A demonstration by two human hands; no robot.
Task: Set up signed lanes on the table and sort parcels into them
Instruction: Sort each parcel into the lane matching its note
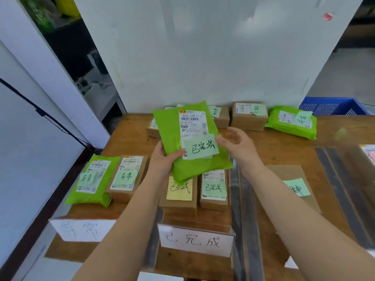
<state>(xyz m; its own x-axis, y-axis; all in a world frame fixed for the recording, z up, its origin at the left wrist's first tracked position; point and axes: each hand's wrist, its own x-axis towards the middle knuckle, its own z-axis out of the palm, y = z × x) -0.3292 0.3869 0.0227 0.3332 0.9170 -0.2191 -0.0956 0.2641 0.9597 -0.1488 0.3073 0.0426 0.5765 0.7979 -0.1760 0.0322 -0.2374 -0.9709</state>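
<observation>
My left hand point(165, 159) grips the lower left edge of a green mailer bag point(172, 128) that carries a shipping label and a pale green note, held tilted above the middle lane. My right hand point(237, 142) is open at the bag's right edge, fingertips close to the note. Below the bag lie two brown boxes, one with a yellow note point(179, 189) and one with a green note point(214, 188). A white lane sign point(195, 239) stands in front of them. The left lane has its own white sign point(81, 229), a green bag point(93, 181) and a brown box point(126, 177).
Along the back of the wooden table point(284, 147) sit more brown boxes point(248, 116) and a green bag point(292, 121), each with a note. A flat brown piece with a green note point(297, 187) lies at the right. A blue crate point(332, 105) stands behind. A white wall closes the back.
</observation>
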